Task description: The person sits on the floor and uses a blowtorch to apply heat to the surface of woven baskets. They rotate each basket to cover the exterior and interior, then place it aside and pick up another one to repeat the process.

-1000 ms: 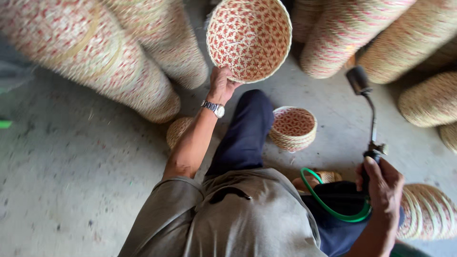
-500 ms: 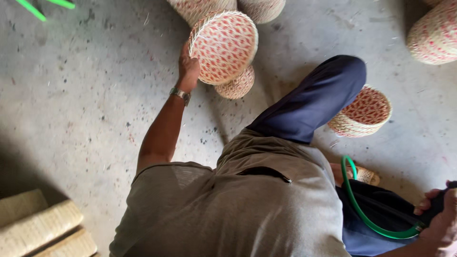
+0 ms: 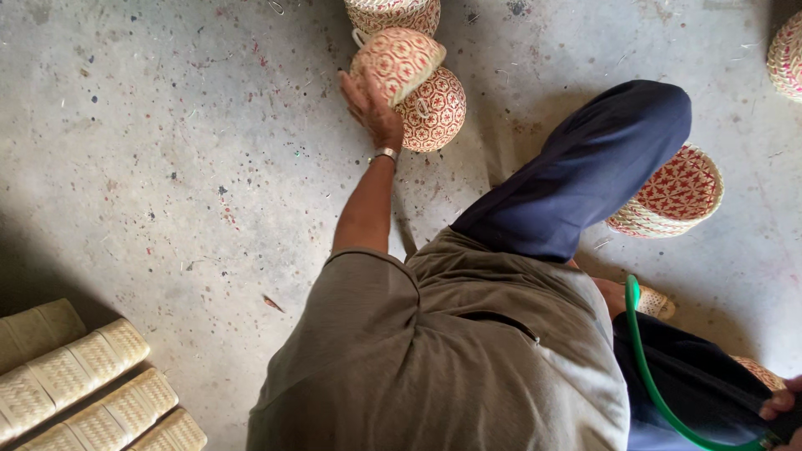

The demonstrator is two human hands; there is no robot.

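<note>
Overhead, left hand (image 3: 373,107) grips a red-patterned woven basket (image 3: 399,58), tilted.

There is just one camera, worn on the person's head. It looks straight down past the shirt and knee, close by, to the concrete floor (image 3: 167,167) farther below.

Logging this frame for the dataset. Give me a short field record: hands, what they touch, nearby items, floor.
left hand: grips a round red-and-cream woven basket, tilted against a stack of similar baskets
right hand: only the fingers show at the frame edge, by a green hose; grip unclear
nearby: open woven basket stack beside the knee; pale woven mats
floor: speckled grey concrete
</note>
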